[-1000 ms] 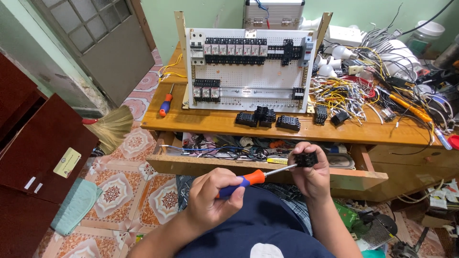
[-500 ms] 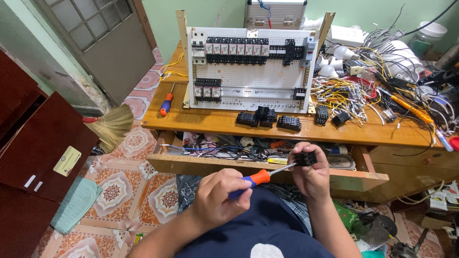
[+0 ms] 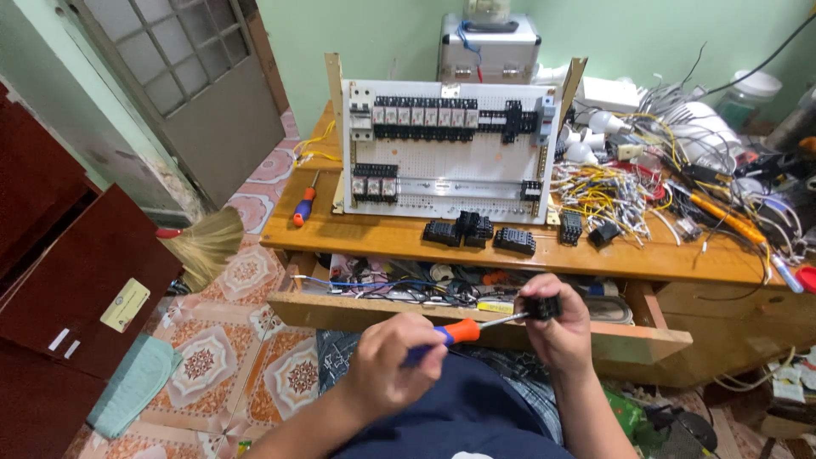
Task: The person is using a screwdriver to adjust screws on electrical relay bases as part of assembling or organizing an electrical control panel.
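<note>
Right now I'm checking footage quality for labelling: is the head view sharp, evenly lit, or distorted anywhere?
Head view: soft, even light, no harsh glare; white panel and desk sharp; left hand on the screwdriver slightly soft; wide-angle bending tilts the door at the edges.

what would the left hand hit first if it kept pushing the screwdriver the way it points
Most likely the small black relay socket in the right hand. The left hand aims the orange-handled screwdriver right and slightly up, and its tip already seems to reach that block, though depth is unclear.
</note>
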